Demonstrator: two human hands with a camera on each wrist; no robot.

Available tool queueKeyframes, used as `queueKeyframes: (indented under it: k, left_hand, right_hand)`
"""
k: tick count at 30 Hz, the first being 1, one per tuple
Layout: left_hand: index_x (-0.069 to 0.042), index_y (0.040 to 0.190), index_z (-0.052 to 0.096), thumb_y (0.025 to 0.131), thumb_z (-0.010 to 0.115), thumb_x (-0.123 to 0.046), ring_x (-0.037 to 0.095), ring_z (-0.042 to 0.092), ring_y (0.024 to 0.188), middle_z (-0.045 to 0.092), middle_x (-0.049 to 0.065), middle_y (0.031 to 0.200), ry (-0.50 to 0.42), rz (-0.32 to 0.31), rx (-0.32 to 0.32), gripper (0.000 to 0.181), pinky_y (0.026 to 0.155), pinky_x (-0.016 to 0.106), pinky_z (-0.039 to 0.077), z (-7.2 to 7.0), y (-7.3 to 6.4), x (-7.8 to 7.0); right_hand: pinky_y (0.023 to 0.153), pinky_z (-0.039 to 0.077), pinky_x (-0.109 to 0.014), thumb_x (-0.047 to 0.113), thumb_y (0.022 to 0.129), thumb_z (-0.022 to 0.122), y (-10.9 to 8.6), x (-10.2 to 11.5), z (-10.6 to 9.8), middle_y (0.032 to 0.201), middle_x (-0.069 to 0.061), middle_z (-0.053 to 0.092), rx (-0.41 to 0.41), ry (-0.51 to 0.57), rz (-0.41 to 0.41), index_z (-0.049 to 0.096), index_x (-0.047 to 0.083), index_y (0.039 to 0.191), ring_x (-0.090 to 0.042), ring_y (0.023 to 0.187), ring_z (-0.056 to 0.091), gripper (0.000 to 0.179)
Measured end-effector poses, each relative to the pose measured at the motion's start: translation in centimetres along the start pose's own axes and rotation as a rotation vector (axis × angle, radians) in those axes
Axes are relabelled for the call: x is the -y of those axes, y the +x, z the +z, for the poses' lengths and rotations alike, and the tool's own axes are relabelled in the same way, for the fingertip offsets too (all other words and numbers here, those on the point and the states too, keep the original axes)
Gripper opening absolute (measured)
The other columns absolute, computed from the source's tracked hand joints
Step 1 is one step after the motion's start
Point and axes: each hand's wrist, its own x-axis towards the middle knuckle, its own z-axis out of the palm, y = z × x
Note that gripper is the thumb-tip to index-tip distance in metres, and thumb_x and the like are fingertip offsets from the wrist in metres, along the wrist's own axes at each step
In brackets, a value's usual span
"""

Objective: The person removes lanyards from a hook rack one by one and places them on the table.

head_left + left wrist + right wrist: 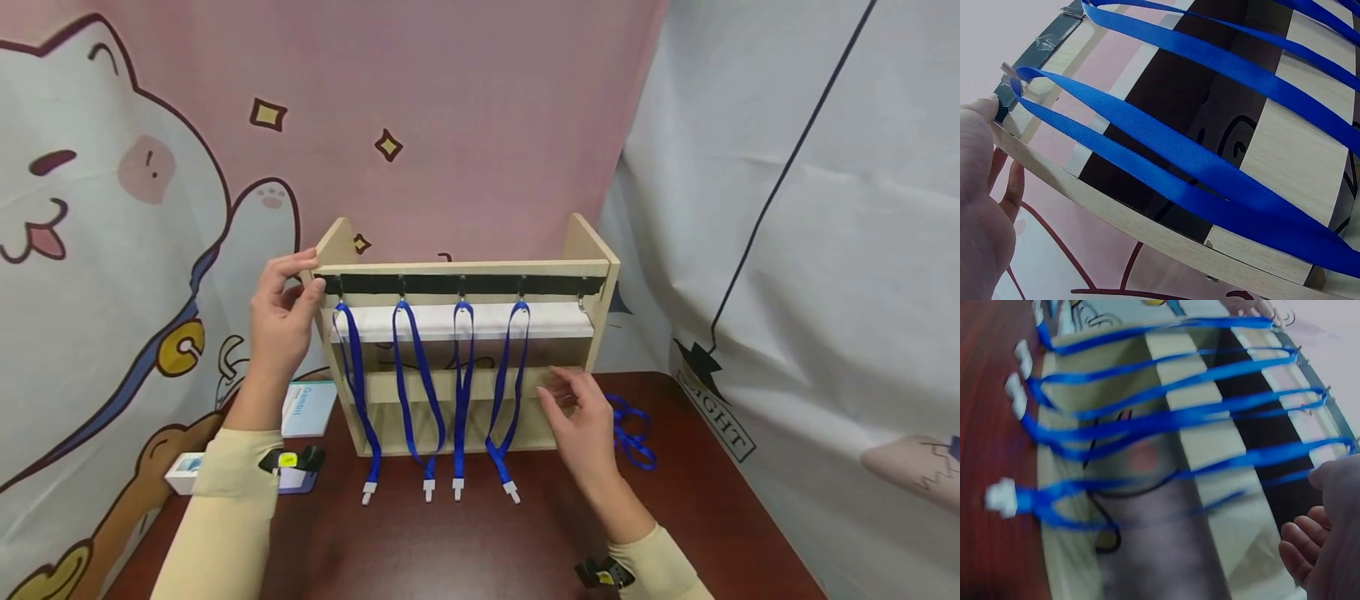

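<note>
A pale wooden rack (480,385) stands on the table, with a black strip (431,285) of hooks along its upper front. Several blue lanyards (356,354) hang from the hooks, white clips (458,484) at their lower ends. The rightmost hook (581,302) carries no lanyard. My left hand (281,321) grips the rack's upper left corner, thumb in front and fingers around the side panel (1079,195). Loosely bent and holding nothing, my right hand (587,421) is before the rack's lower right part; whether it touches the wood I cannot tell.
Another blue lanyard (638,413) lies in a heap on the table right of the rack. A light blue Gambit box (309,410) and a small white box (184,473) sit at the left. Printed cloth (480,125) hangs behind the dark red table (420,550).
</note>
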Motion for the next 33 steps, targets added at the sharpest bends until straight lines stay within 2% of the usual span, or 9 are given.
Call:
queueKeyframes:
  k: [6,10,15,22,30,33]
  left_hand:
    - [-0.005,0.137,0.07,0.108,0.071,-0.007,0.018,0.056,0.14,0.064,0.004,0.15,0.009,-0.011,-0.001,0.029,0.106,0.03,0.047,0.0,0.0,-0.1]
    - [-0.006,0.137,0.071,0.109,0.071,-0.007,0.018,0.056,0.14,0.063,0.003,0.15,0.009,-0.011,0.002,0.029,0.106,0.03,0.047,0.0,0.0,-0.1]
    - [-0.006,0.138,0.07,0.109,0.07,-0.008,0.018,0.056,0.141,0.063,0.003,0.151,0.012,-0.011,0.005,0.029,0.106,0.03,0.047,0.0,0.0,0.0]
    - [-0.002,0.138,0.069,0.109,0.068,-0.003,0.018,0.056,0.14,0.063,0.006,0.151,0.003,-0.01,-0.007,0.028,0.105,0.029,0.046,0.1,0.0,0.1]
    - [0.003,0.138,0.066,0.11,0.065,-0.002,0.018,0.057,0.14,0.062,0.012,0.152,0.002,-0.012,-0.01,0.028,0.106,0.028,0.046,0.4,-0.4,-2.6]
    - [0.002,0.139,0.066,0.111,0.065,-0.003,0.019,0.057,0.14,0.062,0.01,0.152,0.008,-0.013,-0.011,0.029,0.107,0.029,0.046,0.4,-0.3,-2.1]
  right_hand:
    - [0.079,0.058,-0.026,0.011,0.097,0.088,1.0,1.9,2.6,0.106,-0.012,0.071,-0.064,0.001,-0.01,0.078,-0.002,0.129,-0.026,0.09,0.071,0.036]
    - [0.083,0.059,-0.035,0.013,0.095,0.09,1.6,3.0,3.9,0.104,-0.013,0.07,-0.116,0.02,-0.011,0.078,-0.004,0.126,-0.027,0.093,0.07,0.037]
    - [0.08,0.062,-0.044,0.009,0.094,0.09,1.9,4.1,5.3,0.101,-0.015,0.069,-0.16,0.028,-0.026,0.079,-0.008,0.121,-0.029,0.09,0.071,0.034]
    - [0.071,0.065,-0.042,0.013,0.096,0.089,2.1,5.0,7.0,0.099,-0.016,0.069,-0.166,-0.018,-0.022,0.08,-0.005,0.116,-0.027,0.082,0.073,0.029]
    - [0.063,0.061,-0.039,0.017,0.098,0.088,2.4,4.7,8.2,0.09,-0.009,0.065,-0.193,-0.141,-0.024,0.079,-0.001,0.098,-0.021,0.073,0.07,0.02]
    - [0.062,0.06,-0.039,0.016,0.1,0.086,2.6,4.7,8.4,0.089,-0.009,0.063,-0.193,-0.149,-0.014,0.078,-0.001,0.096,-0.021,0.073,0.068,0.019]
